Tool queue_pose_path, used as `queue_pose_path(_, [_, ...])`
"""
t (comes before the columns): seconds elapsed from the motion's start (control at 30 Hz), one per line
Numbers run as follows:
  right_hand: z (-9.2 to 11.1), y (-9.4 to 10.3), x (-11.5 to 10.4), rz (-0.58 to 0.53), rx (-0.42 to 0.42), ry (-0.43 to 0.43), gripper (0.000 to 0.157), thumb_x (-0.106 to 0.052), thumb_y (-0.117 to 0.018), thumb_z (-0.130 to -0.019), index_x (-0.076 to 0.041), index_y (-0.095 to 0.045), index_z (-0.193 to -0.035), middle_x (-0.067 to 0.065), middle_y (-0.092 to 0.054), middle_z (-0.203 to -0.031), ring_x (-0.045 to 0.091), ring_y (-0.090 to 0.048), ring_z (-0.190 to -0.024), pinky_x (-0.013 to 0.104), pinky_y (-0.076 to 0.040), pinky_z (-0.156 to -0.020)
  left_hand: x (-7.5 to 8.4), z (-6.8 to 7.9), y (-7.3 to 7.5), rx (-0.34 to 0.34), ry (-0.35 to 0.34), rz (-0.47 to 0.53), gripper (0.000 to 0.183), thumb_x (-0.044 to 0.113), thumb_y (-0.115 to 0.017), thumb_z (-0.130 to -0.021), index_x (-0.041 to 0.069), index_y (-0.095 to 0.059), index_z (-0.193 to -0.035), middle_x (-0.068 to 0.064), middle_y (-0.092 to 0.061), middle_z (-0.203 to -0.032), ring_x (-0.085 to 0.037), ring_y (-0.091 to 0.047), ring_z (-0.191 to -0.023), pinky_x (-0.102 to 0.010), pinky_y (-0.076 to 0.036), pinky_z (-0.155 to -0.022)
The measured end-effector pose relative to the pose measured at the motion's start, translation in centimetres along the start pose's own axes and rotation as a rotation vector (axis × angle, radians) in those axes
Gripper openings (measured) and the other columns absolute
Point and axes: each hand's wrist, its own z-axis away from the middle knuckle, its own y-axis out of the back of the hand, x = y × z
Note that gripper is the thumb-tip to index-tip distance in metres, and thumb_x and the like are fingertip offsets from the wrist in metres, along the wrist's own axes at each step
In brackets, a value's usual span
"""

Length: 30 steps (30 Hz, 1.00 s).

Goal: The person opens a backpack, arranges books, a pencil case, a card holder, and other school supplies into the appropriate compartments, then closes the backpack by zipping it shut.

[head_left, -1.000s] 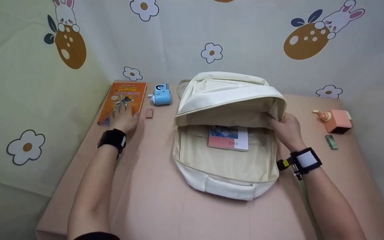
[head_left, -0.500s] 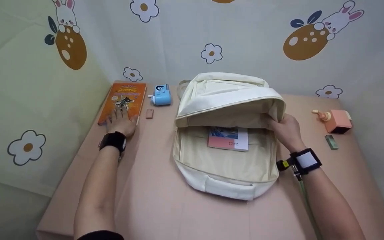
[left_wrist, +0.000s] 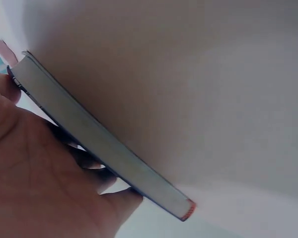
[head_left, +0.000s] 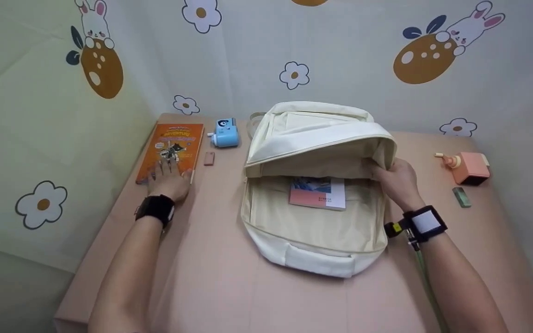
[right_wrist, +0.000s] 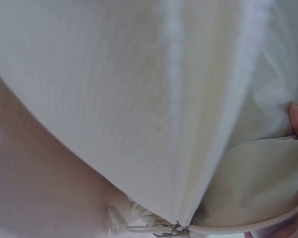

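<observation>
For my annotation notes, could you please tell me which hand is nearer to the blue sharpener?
Left. The left hand rests on the orange book, left of the blue sharpener; the right hand is across the white backpack from it, gripping the raised flap.

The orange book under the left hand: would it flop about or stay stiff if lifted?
The orange book would probably stay fairly stiff: the left wrist view shows a solid page block between straight covers. Broad and low, it should slide rather than roll.
</observation>
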Motion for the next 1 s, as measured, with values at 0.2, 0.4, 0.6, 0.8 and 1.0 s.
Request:
queue_pose_path(0.2, [0.0, 0.0, 0.0, -0.014, -0.007, -0.016, 0.055, -0.057, -0.070, -0.090, -0.008, -0.051, -0.074, 0.004, -0.057, -0.068, 0.021, -0.054, -0.063, 0.032, -0.042, -0.050, -0.1, 1.9, -0.3, 0.023, -0.035, -0.063, 0.077, 0.046, -0.030, -0.110, -0.013, -0.014, -0.157, -0.041, -0.006, -0.160, -0.056, -0.002, -0.149, -0.069, -0.006, -0.116])
queue_pose_path(0.4, [0.1, 0.1, 0.1, -0.008, 0.000, -0.013, 0.050, -0.052, -0.070, -0.092, -0.008, -0.051, -0.074, 0.004, -0.058, -0.069, 0.021, -0.055, -0.064, 0.032, -0.042, -0.051, 0.2, 3.2, 0.1, 0.016, -0.029, -0.075, 0.078, 0.047, -0.038, -0.108, -0.016, -0.027, -0.151, -0.045, -0.021, -0.153, -0.060, -0.021, -0.141, -0.074, -0.026, -0.109])
queue_pose_path(0.6, [0.1, -0.1, 0.1, 0.010, -0.004, 0.017, 0.052, -0.054, -0.068, -0.093, -0.010, -0.049, -0.074, 0.003, -0.056, -0.068, 0.022, -0.055, -0.064, 0.031, -0.040, -0.051, -0.8, 3.0, 1.9, -0.036, 0.040, 0.046, 0.092, 0.062, -0.050, -0.099, -0.017, -0.037, -0.145, -0.044, -0.035, -0.142, -0.057, -0.037, -0.127, -0.073, -0.037, -0.099])
queue_pose_path(0.8, [0.1, -0.1, 0.0, 0.008, -0.017, 0.017, 0.054, -0.057, -0.066, -0.093, -0.009, -0.051, -0.076, 0.004, -0.057, -0.071, 0.023, -0.056, -0.067, 0.031, -0.041, -0.052, -2.1, 2.9, 3.6, -0.187, 0.211, 0.202, 0.120, 0.079, -0.057, -0.085, -0.017, -0.026, -0.150, -0.046, -0.017, -0.149, -0.051, -0.039, -0.119, -0.066, -0.039, -0.103])
queue_pose_path(1.0, [0.1, -0.1, 0.1, -0.005, -0.024, 0.001, 0.055, -0.058, -0.067, -0.092, -0.008, -0.052, -0.078, 0.006, -0.060, -0.074, 0.023, -0.057, -0.068, 0.031, -0.042, -0.053, -1.8, 2.9, 4.6, -0.200, 0.288, 0.273, 0.122, 0.076, -0.068, -0.080, -0.013, -0.026, -0.151, -0.032, -0.042, -0.132, -0.043, -0.045, -0.114, -0.057, -0.043, -0.101])
